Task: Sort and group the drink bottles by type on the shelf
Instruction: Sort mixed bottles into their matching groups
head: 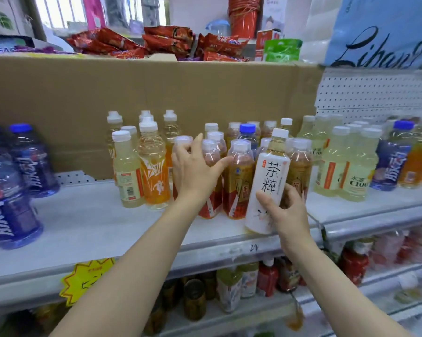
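Observation:
My right hand [286, 210] grips the lower part of a white-labelled tea bottle [269, 181], held tilted above the front edge of the grey shelf [88, 222]. My left hand [196, 166] lies with spread fingers against a group of amber tea bottles [237, 181] with red and gold labels at the shelf's middle. Left of them stand an orange sports drink [154, 171] and a pale lemon bottle [127, 171]. More pale lemon bottles [346, 164] are grouped on the right. Blue bottles [13, 186] stand at the far left, and one blue bottle [390, 159] at the far right.
A cardboard sheet [132, 88] backs the shelf, with red snack packets [171, 42] piled above it. The lower shelf [229, 290] holds mixed bottles behind a yellow star price tag [86, 278]. A blue paper pack [384, 32] sits at the upper right.

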Demonstrator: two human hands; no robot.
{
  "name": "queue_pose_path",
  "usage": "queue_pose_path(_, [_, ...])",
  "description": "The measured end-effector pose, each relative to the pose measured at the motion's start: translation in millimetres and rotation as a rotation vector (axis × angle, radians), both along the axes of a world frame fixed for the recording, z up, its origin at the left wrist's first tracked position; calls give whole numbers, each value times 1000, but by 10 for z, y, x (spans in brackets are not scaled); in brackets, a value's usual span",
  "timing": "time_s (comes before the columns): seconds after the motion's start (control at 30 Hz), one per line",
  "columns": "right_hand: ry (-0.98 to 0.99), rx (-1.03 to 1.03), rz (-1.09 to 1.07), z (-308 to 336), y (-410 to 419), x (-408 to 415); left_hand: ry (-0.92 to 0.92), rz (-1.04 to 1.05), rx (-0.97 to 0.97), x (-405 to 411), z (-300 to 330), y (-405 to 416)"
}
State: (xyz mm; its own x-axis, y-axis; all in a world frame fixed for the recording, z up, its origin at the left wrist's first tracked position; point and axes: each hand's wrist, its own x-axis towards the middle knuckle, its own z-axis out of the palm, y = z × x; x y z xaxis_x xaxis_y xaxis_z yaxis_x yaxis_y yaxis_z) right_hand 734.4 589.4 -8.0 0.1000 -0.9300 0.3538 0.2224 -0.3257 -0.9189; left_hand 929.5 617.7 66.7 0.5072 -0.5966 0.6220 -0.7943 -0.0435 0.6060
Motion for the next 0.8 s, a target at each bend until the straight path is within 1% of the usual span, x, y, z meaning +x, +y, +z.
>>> queue_pose_path(0.03, [15,-7,-1,-17,-9,3,-15,14,24,5,-5,-43])
queue_pose_path(0.13, [45,-25,-7,-40,-36,-4,8,-26,-11,40,-14,-21])
queue_pose_path(0.33, [43,-7,-12,-72,-102,-19,43,-134,-28,58,2,160])
queue_pose_path(0.47, [32,-24,-16,-94,-57,-15,74,-152,-18,107,31,248])
queue_pose_path(0.67, [-81,-8,6,-106,-16,-89,91,-116,-26,187,57,408])
queue_pose_path(0.8, [-139,-14,-7,-62,-42,-188,52,-200,68,198,157,422])
